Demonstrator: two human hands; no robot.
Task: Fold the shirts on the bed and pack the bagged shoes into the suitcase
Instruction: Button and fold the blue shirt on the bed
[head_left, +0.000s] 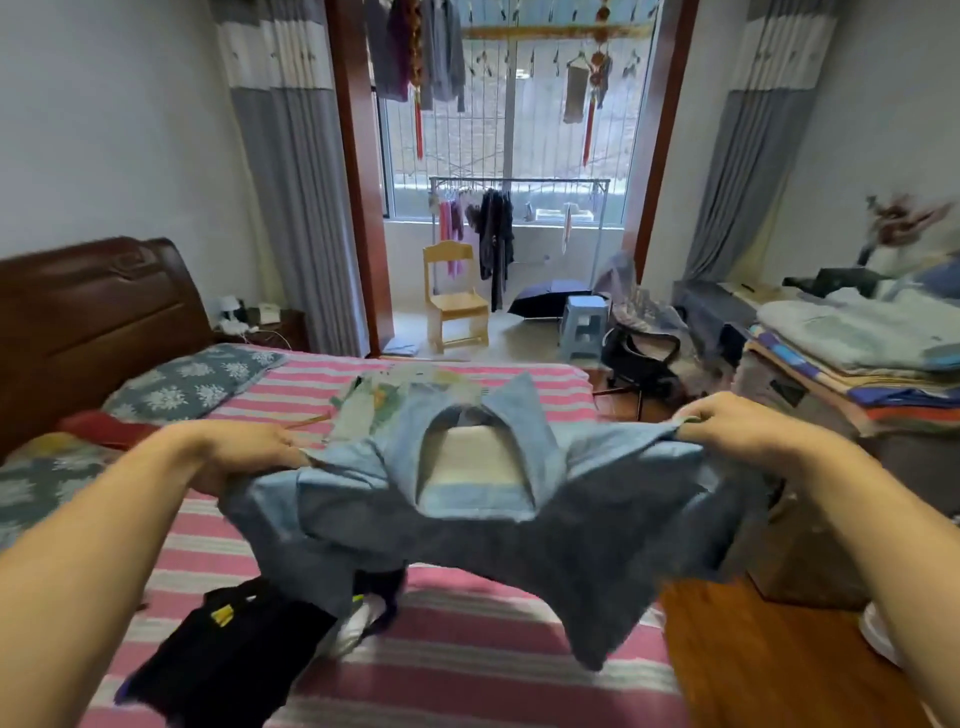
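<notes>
The left hand (249, 457) and right hand (737, 423) are each gripping a shoulder of a blue denim shirt (467, 519), holding it collar-up, wrinkled and sagging, over the striped bed (467, 675). A black garment (228, 654) is lying near the bed's near edge.

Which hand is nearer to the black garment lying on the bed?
Left. The left hand grips the blue shirt directly above and beyond the black garment. The right hand grips the shirt's other shoulder, far across toward the bed's edge.
</notes>
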